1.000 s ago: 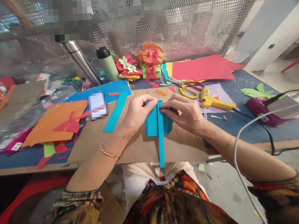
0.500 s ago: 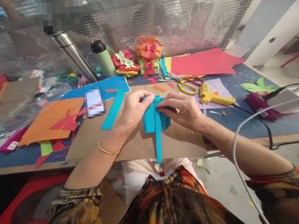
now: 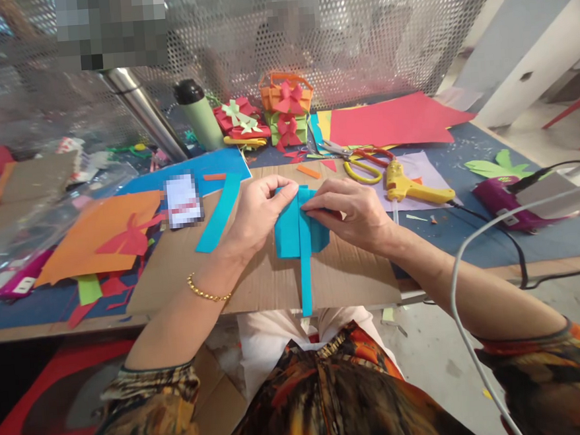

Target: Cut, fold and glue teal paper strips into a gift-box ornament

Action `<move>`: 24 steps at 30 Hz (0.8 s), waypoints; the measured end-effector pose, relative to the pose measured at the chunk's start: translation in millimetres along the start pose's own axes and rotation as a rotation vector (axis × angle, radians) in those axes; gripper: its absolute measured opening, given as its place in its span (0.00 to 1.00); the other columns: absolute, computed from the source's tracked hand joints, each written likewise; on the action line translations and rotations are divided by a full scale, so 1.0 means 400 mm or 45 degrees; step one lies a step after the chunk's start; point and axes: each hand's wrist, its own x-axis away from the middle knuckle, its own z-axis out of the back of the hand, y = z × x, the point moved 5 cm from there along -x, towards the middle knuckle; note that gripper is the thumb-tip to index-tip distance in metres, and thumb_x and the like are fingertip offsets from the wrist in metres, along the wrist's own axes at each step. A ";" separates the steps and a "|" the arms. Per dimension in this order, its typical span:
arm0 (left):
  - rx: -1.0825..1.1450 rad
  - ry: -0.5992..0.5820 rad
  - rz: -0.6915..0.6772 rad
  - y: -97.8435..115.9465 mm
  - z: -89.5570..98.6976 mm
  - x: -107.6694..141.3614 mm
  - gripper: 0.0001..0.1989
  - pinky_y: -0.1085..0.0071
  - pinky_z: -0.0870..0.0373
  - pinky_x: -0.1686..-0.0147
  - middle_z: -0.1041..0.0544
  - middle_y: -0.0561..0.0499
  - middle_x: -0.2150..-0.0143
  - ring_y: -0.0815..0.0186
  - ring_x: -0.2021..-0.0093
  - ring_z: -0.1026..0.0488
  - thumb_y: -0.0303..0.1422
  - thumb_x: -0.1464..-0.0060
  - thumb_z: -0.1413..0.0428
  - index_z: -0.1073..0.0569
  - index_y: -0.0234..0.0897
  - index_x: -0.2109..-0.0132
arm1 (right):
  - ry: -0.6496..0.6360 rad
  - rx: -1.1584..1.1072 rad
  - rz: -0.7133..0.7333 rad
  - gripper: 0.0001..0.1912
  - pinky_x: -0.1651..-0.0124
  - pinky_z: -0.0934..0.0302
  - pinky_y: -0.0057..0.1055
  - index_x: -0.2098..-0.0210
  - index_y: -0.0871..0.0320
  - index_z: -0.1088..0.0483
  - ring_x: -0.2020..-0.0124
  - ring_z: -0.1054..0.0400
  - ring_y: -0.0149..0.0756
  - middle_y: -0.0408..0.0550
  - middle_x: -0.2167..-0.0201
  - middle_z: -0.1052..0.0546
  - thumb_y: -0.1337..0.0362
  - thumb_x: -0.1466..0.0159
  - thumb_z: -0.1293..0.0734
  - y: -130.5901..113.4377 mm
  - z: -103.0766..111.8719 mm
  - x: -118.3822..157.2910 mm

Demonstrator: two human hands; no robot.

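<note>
A folded blue paper piece [image 3: 288, 234] is held up over the brown cardboard [image 3: 354, 276], with a narrow blue strip [image 3: 305, 276] running down its middle and past its lower edge. My left hand [image 3: 262, 213] pinches the top of the piece and strip between thumb and fingers. From the right, my right hand [image 3: 352, 213] is closed at the strip's upper part, its fingertips pressed against the blue paper. Left of my left hand, a wider blue strip [image 3: 220, 212] lies on the cardboard.
Yellow-handled scissors [image 3: 361, 171] and a yellow glue gun [image 3: 420, 190] lie to the right. Behind stand a green bottle [image 3: 202, 117] and small paper baskets [image 3: 286, 102]. A phone [image 3: 182, 200] and orange paper [image 3: 105, 234] are left. A white cable [image 3: 457, 298] crosses my right forearm.
The whole view has shifted very slightly. Both hands keep the same hold on the blue paper and strip.
</note>
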 end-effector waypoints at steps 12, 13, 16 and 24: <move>0.136 0.215 -0.051 -0.001 0.035 -0.009 0.15 0.73 0.30 0.69 0.23 0.54 0.70 0.69 0.70 0.29 0.39 0.57 0.27 0.22 0.37 0.66 | 0.247 -0.072 -0.169 0.12 0.60 0.29 0.36 0.48 0.50 0.22 0.65 0.28 0.33 0.52 0.52 0.22 0.59 0.27 0.34 -0.021 0.045 -0.010; 0.146 0.286 -0.087 0.001 0.046 -0.011 0.15 0.73 0.31 0.69 0.23 0.54 0.70 0.70 0.70 0.30 0.39 0.56 0.28 0.22 0.38 0.66 | 0.296 -0.091 -0.257 0.14 0.59 0.28 0.37 0.44 0.50 0.23 0.65 0.29 0.32 0.52 0.49 0.23 0.56 0.27 0.34 -0.016 0.053 -0.008; 0.136 0.477 -0.188 0.006 0.073 -0.014 0.14 0.74 0.32 0.70 0.24 0.54 0.69 0.70 0.70 0.31 0.39 0.55 0.28 0.23 0.38 0.66 | 0.242 -0.309 -0.482 0.26 0.55 0.26 0.40 0.34 0.49 0.31 0.60 0.25 0.36 0.54 0.44 0.25 0.46 0.28 0.34 0.005 0.035 0.004; 0.162 0.563 -0.141 -0.010 0.068 -0.012 0.14 0.74 0.33 0.70 0.27 0.57 0.70 0.72 0.72 0.32 0.38 0.52 0.31 0.28 0.39 0.65 | -0.088 -0.633 -0.708 0.46 0.50 0.27 0.49 0.29 0.61 0.42 0.56 0.23 0.45 0.55 0.54 0.19 0.52 0.40 0.25 0.015 -0.077 0.017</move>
